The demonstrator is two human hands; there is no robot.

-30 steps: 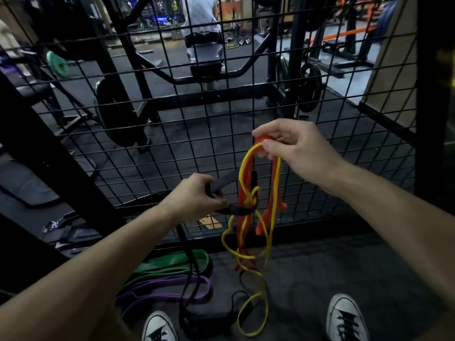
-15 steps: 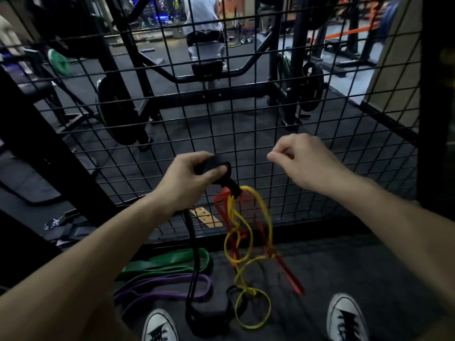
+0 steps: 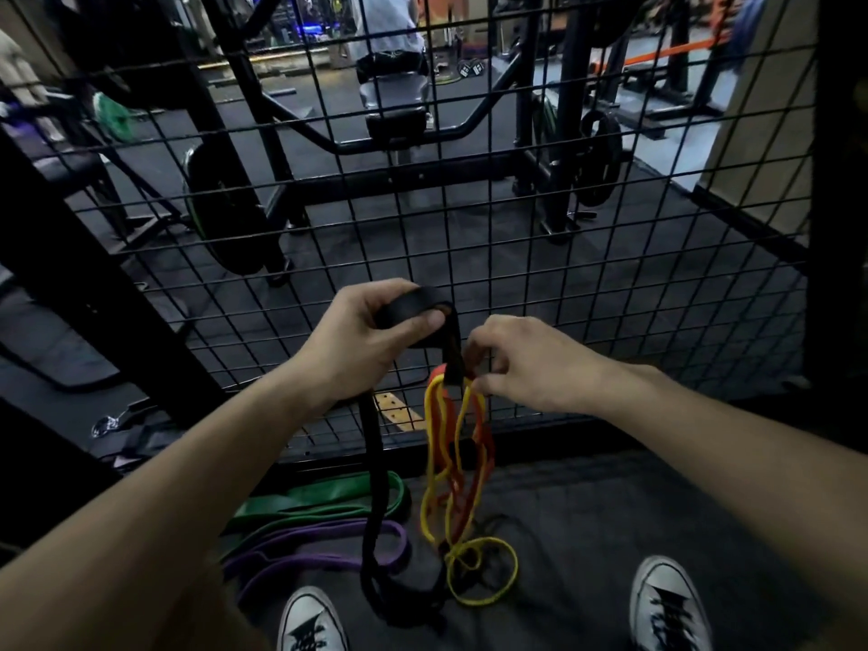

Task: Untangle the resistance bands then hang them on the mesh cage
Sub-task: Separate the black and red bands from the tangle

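My left hand (image 3: pixel 371 340) grips the black band's (image 3: pixel 373 467) top loop high by the mesh cage (image 3: pixel 610 256), so the yellow (image 3: pixel 434 481) and red bands (image 3: pixel 484 455) hang straight down just below-right, where my nearer right hand (image 3: pixel 526 364) pinches their snagged tops.

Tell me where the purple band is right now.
In the head view the purple band lies on the floor at lower left, just in front of the green band, near the foot of the mesh cage and beside the left shoe.
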